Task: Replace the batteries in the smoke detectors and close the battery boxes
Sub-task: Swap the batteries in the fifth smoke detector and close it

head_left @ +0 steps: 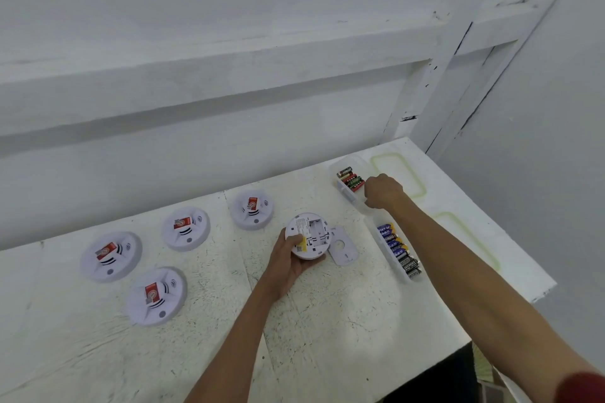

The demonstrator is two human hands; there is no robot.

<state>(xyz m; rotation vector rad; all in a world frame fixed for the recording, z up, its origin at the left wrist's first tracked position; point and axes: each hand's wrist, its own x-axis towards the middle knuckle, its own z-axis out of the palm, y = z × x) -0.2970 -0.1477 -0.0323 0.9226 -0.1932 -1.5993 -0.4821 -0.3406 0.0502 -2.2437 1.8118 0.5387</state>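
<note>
Smoke detector, round white plastic [307, 235], gripped back-up in left hand [289, 260], battery bay exposed; right hand [383, 191] curled at far clear battery tray [347, 195], contents unseen.

A white worktable [327, 321], its top scuffed and speckled, stands against a white painted wall [229, 26]. Two green rounded-rectangle outlines [414, 173] mark the table's right side, one nearer, one farther.

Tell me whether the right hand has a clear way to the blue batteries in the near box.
Probably yes: the right hand hovers at the far box, empty as far as shows, and the blue batteries lie uncovered just nearer.
</note>
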